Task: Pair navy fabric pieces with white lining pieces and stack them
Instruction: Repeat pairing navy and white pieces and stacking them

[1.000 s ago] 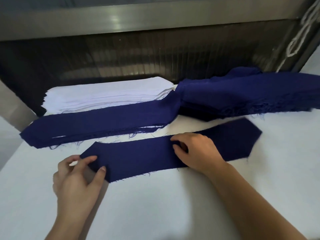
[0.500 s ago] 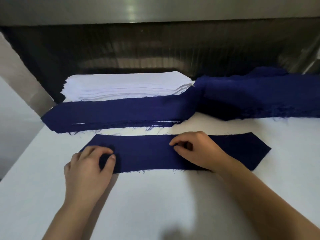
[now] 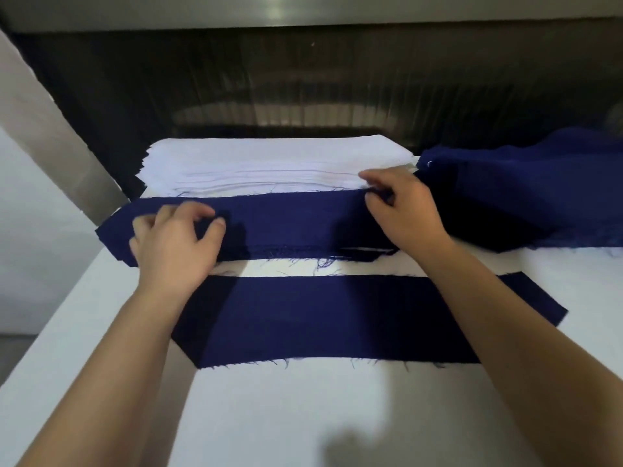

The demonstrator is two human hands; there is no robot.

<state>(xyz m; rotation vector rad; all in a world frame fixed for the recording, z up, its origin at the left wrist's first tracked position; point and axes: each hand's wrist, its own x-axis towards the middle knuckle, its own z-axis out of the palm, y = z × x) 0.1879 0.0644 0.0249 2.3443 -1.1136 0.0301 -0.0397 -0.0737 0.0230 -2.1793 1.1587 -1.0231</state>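
Observation:
A single navy fabric piece with pointed ends lies flat on the white table, under my forearms. Behind it sits a stack of navy strips with thin white edges showing between them. Further back is the stack of white lining pieces. My left hand hovers over the left part of the navy stack, fingers loosely curled and holding nothing. My right hand is at the right end, where index and thumb pinch the near edge of the white lining stack.
A loose heap of navy fabric fills the back right. A dark ribbed machine wall rises right behind the stacks, under a metal ledge. The table's left edge drops off beside my left arm.
Both hands let go of the near navy piece, which stays flat, and reached forward over the navy stack. The right hand has arrived at the white lining stack's edge.

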